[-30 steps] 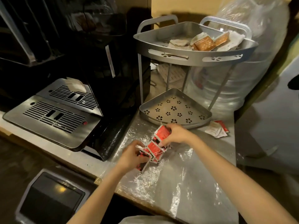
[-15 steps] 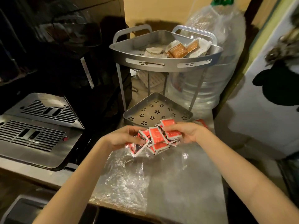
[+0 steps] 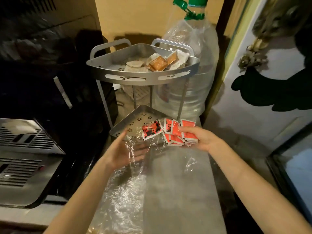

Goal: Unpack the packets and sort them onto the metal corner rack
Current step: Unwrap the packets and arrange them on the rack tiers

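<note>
The right hand [image 3: 200,138] grips the red packets [image 3: 175,132] just above the rack's lower tray [image 3: 128,121]. The left hand [image 3: 125,149], fingers spread, touches the wrap [image 3: 135,149]. The wrap should be pulled clear before the packets are set down.

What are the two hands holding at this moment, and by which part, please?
The right hand grips the stack of red packets by its right end. The left hand is open against the clear plastic wrap, not clearly gripping.
</note>
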### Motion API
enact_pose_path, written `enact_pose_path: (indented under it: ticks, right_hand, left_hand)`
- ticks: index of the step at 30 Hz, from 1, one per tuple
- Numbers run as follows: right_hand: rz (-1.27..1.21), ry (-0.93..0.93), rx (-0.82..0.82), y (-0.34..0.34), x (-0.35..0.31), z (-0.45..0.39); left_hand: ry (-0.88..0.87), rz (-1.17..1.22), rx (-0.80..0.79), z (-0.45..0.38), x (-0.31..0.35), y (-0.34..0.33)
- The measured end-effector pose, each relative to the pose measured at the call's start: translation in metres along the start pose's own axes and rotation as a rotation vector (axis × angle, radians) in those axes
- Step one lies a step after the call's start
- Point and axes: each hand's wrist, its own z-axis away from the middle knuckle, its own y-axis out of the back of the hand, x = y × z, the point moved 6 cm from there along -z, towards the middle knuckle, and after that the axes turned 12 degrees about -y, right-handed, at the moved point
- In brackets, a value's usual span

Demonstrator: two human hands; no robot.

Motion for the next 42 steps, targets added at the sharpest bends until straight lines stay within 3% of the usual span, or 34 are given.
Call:
enact_pose_path:
  ticks: [4,11,14,17,23,30,34,37,42]
  right_hand:
    - [-0.042,0.045,0.016,-0.001,-0.008,0.008]
    - [-0.010,0.060,-0.040,-0.014,-0.026,0.032]
    - [0.136,0.046,-0.074,-0.023,-0.028,0.045]
    - [0.251,0.089,0.008,-0.028,-0.033,0.052]
    - [0.386,0.482,0.135,-0.049,-0.073,0.075]
    - [0.480,0.948,0.192,-0.080,-0.109,0.118]
    - [0.534,1.106,0.232,-0.089,-0.109,0.129]
    - [0.534,1.104,0.237,-0.084,-0.101,0.116]
    - [0.494,0.941,0.271,-0.059,-0.081,0.064]
  left_hand:
    - [-0.004,-0.136,-0.145,-0.004,-0.006,-0.053]
    - [-0.082,-0.428,-0.087,-0.016,0.026,-0.094]
    - [-0.195,-0.561,-0.066,-0.015,0.045,-0.095]
    - [-0.370,-0.729,-0.082,-0.008,0.065,-0.097]
    - [-0.685,-0.798,-0.035,0.015,0.111,-0.114]
    - [-1.020,-0.931,-0.154,0.061,0.154,-0.158]
    - [-1.240,-1.157,-0.115,0.077,0.159,-0.160]
    - [-1.355,-1.285,-0.047,0.072,0.147,-0.146]
    - [-1.266,-1.447,0.142,0.041,0.127,-0.110]
